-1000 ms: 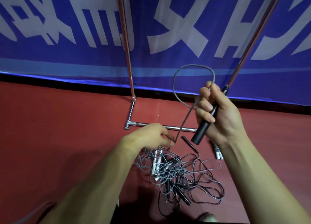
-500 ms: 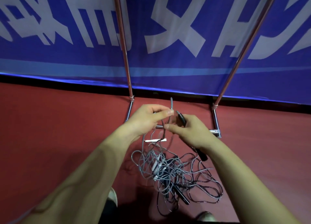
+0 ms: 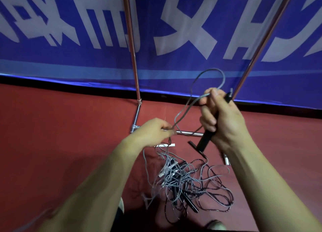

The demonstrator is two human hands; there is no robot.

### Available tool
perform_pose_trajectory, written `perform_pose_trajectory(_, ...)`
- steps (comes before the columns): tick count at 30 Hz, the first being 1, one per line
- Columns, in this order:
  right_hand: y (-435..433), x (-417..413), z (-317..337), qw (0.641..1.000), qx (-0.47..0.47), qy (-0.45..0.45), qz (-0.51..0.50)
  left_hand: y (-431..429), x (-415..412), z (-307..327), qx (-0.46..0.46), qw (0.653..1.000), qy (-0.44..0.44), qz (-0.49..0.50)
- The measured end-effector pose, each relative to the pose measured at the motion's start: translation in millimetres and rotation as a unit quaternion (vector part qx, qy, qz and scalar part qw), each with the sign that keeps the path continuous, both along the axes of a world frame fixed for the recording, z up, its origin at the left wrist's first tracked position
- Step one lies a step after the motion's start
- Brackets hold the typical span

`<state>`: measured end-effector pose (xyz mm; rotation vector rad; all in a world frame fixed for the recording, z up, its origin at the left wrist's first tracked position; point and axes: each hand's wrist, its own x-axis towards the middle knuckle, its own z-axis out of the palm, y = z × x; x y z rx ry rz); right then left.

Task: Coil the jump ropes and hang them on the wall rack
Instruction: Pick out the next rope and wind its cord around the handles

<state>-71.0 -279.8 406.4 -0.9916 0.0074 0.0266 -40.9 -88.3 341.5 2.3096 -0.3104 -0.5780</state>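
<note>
R hand (image 3: 224,116) vs 0.5 s ago: up from frame centre to centre-right, grip curled round the black handle (image 3: 206,139), w/ a fresh grey loop (image 3: 211,71) standing above the knuckles. L hand (image 3: 153,130) has drawn apart to centre, grip pinching the same rope (image 3: 184,111) btwn thumb & fingertips. Reads as one more turn laid on the coil, feed-and-wrap cycle running. Most rope sits in the tangled pile (image 3: 188,181) on the red floor (image 3: 52,135), lower centre, just below the rack base bar (image 3: 189,133). Rack top out of frame, so hung count unknown; prob. early.
</note>
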Motion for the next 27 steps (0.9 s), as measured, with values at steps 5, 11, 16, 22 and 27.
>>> perform_pose_trajectory(5,-13.4,-0.6,-16.5,0.989,-0.139,0.018,0.048,-1.8,0.7,0.7,-0.003,1.0,-0.022,0.018)
perform_pose_trajectory(11,-0.7,-4.1,-57.4,0.889,-0.443,0.05,0.106,-10.0,-3.1,23.5,-0.155,0.987,0.024,0.028)
perform_pose_trajectory(16,6.5,-0.8,-59.6,0.843,-0.534,-0.019,0.066,-16.4,-1.0,22.4,-0.257,0.961,0.06,0.085)
perform_pose_trajectory(22,6.5,0.8,-40.7,0.945,-0.326,0.013,-0.013,1.6,8.3,3.8,-0.129,0.989,0.031,0.067)
perform_pose_trajectory(27,9.8,-0.8,-21.8,0.995,-0.09,0.029,0.012,0.8,6.2,-7.7,-0.03,0.999,0.024,0.028)
